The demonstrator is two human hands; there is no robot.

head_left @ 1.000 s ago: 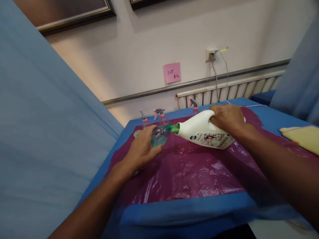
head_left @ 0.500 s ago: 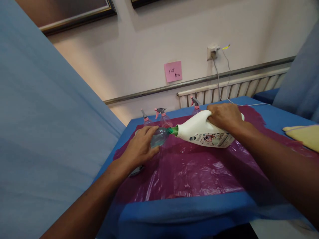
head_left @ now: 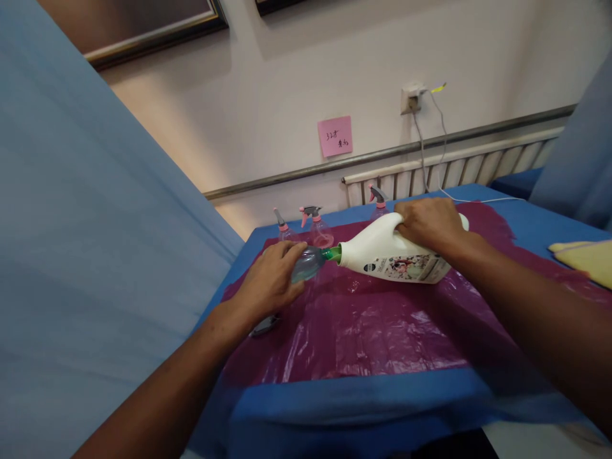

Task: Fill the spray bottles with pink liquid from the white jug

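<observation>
My left hand is closed around a clear bottle with a green neck, tilted nearly onto its side and holding some bluish liquid. By its handle, my right hand grips a white jug with a printed label, also tipped over sideways. The jug's green-lined mouth meets the bottle's neck; whether liquid is flowing between them I cannot tell. Just behind stand spray bottles with pink-and-grey heads: one with pink liquid, another to its left, and a third behind the jug.
A purple plastic sheet covers much of the blue table. Under my left wrist lies a dark grey object, partly hidden. A yellow cloth is at the right. Blue curtains hang at the sides; a white cable runs from the wall socket.
The view has shifted slightly, moving the background a little to the right. Both hands keep their hold, with the jug's mouth still against the bottle's neck.
</observation>
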